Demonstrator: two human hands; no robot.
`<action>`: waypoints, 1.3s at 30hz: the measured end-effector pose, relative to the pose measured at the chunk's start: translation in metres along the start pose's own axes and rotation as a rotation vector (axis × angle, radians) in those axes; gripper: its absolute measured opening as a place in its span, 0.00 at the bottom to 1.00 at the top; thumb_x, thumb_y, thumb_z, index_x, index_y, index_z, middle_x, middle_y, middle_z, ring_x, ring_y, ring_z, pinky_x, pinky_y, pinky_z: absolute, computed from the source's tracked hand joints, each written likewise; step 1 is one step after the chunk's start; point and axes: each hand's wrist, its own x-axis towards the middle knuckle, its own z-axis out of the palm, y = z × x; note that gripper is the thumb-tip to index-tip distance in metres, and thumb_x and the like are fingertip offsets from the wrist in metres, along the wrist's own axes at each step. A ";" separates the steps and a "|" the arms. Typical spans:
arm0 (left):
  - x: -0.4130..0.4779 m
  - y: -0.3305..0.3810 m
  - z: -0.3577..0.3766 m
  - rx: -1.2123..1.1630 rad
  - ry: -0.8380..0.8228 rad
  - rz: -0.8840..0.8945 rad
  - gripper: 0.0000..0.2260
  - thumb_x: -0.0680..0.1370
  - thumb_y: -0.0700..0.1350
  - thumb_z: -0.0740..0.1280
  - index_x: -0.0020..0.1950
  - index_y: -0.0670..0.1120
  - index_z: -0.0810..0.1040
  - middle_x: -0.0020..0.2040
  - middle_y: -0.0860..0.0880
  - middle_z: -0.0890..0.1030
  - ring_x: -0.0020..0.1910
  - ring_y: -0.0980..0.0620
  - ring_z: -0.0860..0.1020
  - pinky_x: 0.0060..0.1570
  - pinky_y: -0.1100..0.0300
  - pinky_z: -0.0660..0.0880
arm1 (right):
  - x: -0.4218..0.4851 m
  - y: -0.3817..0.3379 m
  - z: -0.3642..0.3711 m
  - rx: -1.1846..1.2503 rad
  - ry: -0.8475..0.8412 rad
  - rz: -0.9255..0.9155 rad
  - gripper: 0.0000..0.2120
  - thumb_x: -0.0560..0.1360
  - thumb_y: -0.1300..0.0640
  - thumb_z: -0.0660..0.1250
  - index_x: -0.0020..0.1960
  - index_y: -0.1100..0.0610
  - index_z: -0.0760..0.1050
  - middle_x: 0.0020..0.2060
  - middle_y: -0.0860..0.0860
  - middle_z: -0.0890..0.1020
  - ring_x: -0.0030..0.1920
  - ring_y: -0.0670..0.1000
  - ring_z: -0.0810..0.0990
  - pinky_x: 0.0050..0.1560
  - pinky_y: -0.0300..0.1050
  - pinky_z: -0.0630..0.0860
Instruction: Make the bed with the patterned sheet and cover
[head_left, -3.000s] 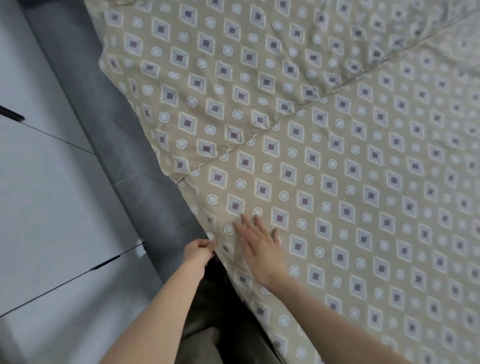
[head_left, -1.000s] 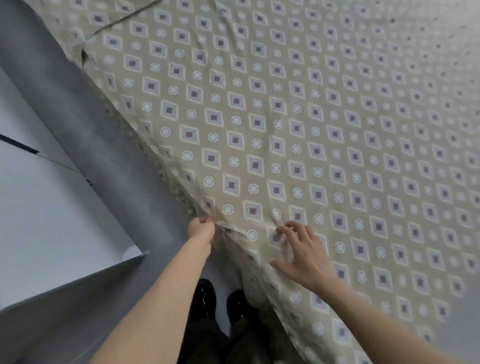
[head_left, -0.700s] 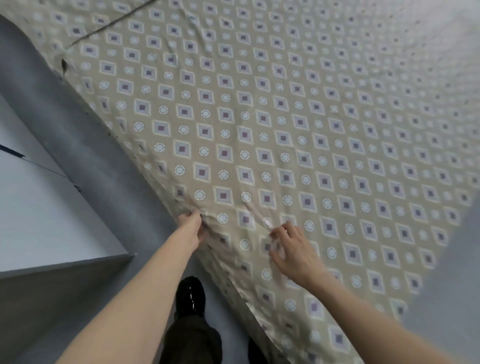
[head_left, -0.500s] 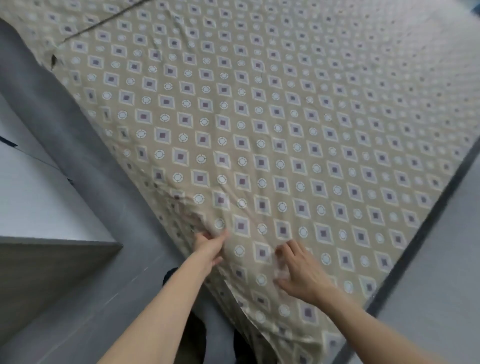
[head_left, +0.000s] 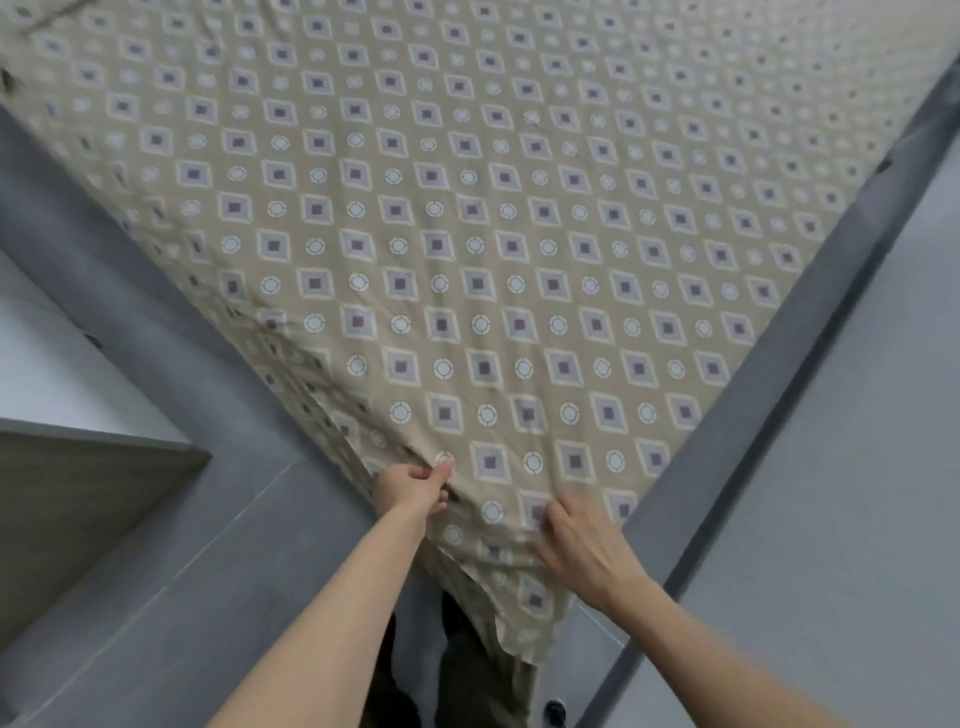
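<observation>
Tan sheet (head_left: 467, 260) apparently in right hand (head_left: 576, 545)

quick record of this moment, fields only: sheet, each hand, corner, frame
sheet: patterned sheet spread across the bed, mostly flat, some creases along its left edge
left hand: left hand pinches the sheet at that edge, fingers curled
right hand: right hand grips the sheet near the corner, fingers curled into the fabric
corner: sheet corner hangs loose below both hands, not tucked
frame: grey bed frame shows along both sides of the sheet
</observation>
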 end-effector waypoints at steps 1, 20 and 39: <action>0.000 -0.001 0.000 -0.023 -0.002 -0.001 0.13 0.72 0.43 0.74 0.35 0.38 0.74 0.30 0.45 0.76 0.23 0.55 0.75 0.30 0.62 0.79 | -0.005 -0.002 0.001 -0.073 -0.051 -0.019 0.17 0.65 0.42 0.71 0.41 0.55 0.73 0.38 0.50 0.75 0.38 0.51 0.73 0.39 0.42 0.71; -0.004 -0.003 0.002 0.153 -0.247 0.036 0.21 0.76 0.47 0.69 0.63 0.38 0.67 0.63 0.43 0.73 0.60 0.43 0.76 0.36 0.54 0.79 | -0.033 -0.018 0.036 0.032 0.050 0.316 0.08 0.66 0.71 0.62 0.38 0.60 0.74 0.36 0.56 0.79 0.37 0.57 0.75 0.35 0.46 0.63; -0.094 0.041 -0.055 0.407 -0.383 0.090 0.17 0.81 0.39 0.54 0.69 0.44 0.67 0.55 0.47 0.70 0.45 0.49 0.74 0.35 0.62 0.68 | -0.078 -0.074 -0.029 0.261 -0.178 0.539 0.19 0.78 0.53 0.57 0.69 0.50 0.66 0.64 0.51 0.73 0.63 0.54 0.72 0.61 0.50 0.67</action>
